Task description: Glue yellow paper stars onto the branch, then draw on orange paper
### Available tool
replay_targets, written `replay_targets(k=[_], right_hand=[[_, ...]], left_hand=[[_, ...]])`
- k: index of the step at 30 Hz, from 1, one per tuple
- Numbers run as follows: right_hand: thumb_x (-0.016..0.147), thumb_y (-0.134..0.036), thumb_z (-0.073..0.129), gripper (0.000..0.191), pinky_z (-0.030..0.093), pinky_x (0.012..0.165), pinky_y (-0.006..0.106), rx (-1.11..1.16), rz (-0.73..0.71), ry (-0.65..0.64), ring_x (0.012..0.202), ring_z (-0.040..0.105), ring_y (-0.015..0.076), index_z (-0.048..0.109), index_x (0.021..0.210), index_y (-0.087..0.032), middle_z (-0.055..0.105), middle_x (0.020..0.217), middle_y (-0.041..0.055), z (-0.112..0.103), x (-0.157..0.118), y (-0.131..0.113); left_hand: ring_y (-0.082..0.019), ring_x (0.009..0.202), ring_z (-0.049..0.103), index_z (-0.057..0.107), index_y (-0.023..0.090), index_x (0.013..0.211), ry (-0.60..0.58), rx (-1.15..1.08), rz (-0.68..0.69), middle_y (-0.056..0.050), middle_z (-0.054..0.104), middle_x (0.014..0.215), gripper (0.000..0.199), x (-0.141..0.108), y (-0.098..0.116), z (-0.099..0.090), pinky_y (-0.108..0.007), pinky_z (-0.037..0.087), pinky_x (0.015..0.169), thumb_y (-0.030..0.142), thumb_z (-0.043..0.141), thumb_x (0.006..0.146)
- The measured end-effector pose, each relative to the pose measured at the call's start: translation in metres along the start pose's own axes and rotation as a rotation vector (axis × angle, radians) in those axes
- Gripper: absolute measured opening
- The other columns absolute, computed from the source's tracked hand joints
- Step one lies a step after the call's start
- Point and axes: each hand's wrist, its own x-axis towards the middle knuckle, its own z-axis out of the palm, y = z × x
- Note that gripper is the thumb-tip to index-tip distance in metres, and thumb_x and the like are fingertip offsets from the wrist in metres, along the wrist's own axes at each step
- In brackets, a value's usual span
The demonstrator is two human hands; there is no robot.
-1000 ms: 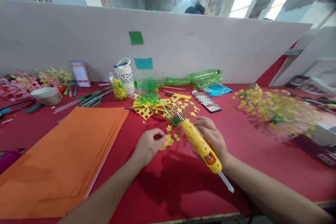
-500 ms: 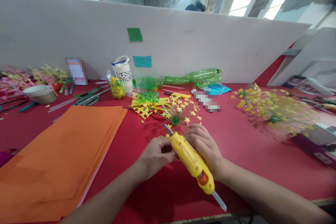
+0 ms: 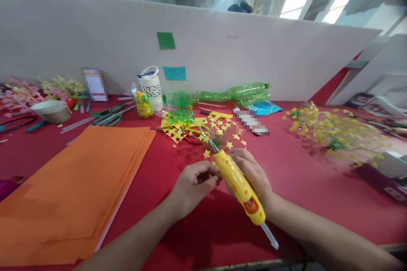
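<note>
A yellow glue gun [image 3: 238, 182] with a clear glue stick out of its rear is in my right hand [image 3: 254, 173], whose fingers wrap round its far side. Its metal nozzle points up and left, over a green bottle piece [image 3: 216, 140] with thin spread strips. My left hand [image 3: 195, 184] is just left of the gun, thumb and fingertips pinched together; what they hold is too small to name. Beyond the hands, yellow paper stars [image 3: 229, 145] lie scattered beside yellow-handled scissors [image 3: 199, 129].
Orange sheets [image 3: 76, 186] cover the left of the red table [image 3: 305, 211]. Green plastic bottles [image 3: 251, 89], a white cup [image 3: 151, 87] and a blue packet [image 3: 265, 107] stand or lie along the partition. Yellow star sprays [image 3: 333, 135] are at the right.
The glue gun's nozzle has moved slightly up and right and now overlaps the green bottle piece. My left hand's fingertips have come closer together near the gun. The view has shifted slightly.
</note>
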Motion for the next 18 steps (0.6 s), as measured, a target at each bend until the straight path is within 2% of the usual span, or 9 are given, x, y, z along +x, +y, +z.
replay_targets(k=[2, 4, 9, 12, 18], right_hand=[[0.078, -0.015, 0.058, 0.014, 0.046, 0.078, 0.039, -0.035, -0.025, 0.0, 0.082, 0.054, 0.019, 0.052, 0.089, -0.02, 0.059, 0.084, 0.0044, -0.003, 0.003, 0.001], [0.075, -0.018, 0.06, 0.018, 0.045, 0.078, 0.04, -0.083, -0.059, -0.018, 0.082, 0.055, 0.0198, 0.053, 0.092, -0.02, 0.06, 0.086, 0.0057, -0.007, 0.007, 0.001], [0.073, -0.025, 0.058, 0.011, 0.043, 0.067, 0.038, -0.162, -0.069, -0.085, 0.07, 0.051, 0.0191, 0.052, 0.08, -0.019, 0.056, 0.072, 0.0049, -0.011, 0.012, -0.001], [0.074, -0.027, 0.056, 0.011, 0.039, 0.061, 0.035, -0.181, -0.029, -0.145, 0.063, 0.047, 0.0173, 0.048, 0.072, -0.02, 0.052, 0.065, 0.003, -0.008, 0.01, -0.001], [0.075, -0.029, 0.055, 0.016, 0.036, 0.059, 0.033, -0.197, -0.003, -0.198, 0.059, 0.043, 0.0157, 0.044, 0.067, -0.02, 0.049, 0.061, 0.0018, -0.006, 0.008, -0.001]], left_hand=[[-0.009, 0.06, 0.042, 0.059, 0.015, 0.076, 0.042, 0.003, 0.042, 0.002, 0.051, 0.066, 0.01, -0.001, 0.003, -0.004, -0.02, 0.035, 0.055, 0.024, 0.055, 0.077], [-0.008, 0.057, 0.04, 0.058, 0.015, 0.078, 0.145, 0.017, 0.069, 0.003, 0.05, 0.064, 0.012, -0.001, 0.004, -0.01, -0.019, 0.034, 0.052, 0.027, 0.054, 0.08], [-0.008, 0.052, 0.04, 0.058, 0.018, 0.085, 0.411, 0.088, 0.122, 0.003, 0.054, 0.067, 0.013, 0.002, 0.001, -0.022, -0.018, 0.035, 0.049, 0.03, 0.054, 0.083], [-0.008, 0.054, 0.042, 0.058, 0.018, 0.086, 0.459, 0.181, 0.163, 0.003, 0.054, 0.066, 0.012, 0.002, -0.001, -0.023, -0.018, 0.037, 0.05, 0.029, 0.053, 0.084], [-0.011, 0.069, 0.052, 0.059, 0.019, 0.086, 0.473, 0.271, 0.223, 0.001, 0.059, 0.077, 0.01, 0.001, -0.003, -0.021, -0.02, 0.042, 0.062, 0.027, 0.052, 0.085]])
